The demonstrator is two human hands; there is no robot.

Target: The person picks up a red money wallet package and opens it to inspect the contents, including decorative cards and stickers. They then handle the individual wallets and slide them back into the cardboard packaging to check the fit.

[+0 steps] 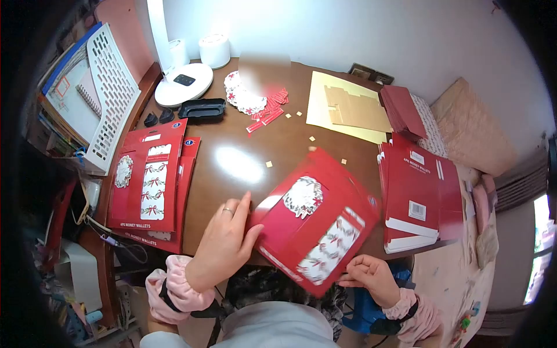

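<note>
A red money wallets pack point(284, 232) is tilted over the desk's front edge, slightly blurred. It shows a round floral piece and a window with wreath-patterned wallets. My right hand point(371, 277) pinches its lower right corner between thumb and fingers. At its left edge is my left hand point(227, 243), fingers stretched and apart, holding nothing; whether the thumb touches the pack is unclear. Similar finished-looking packs point(130, 197) lie stacked on the left. Red folded cards with a barcode point(400, 185) are piled on the right.
Round floral pieces point(235, 95) and red strips point(272, 110) lie at the back centre, near a black tray point(202, 108) and a white lamp base point(184, 84). Yellow sheets point(318, 104) and dark red envelopes point(403, 110) sit back right. A white file rack point(113, 98) stands left.
</note>
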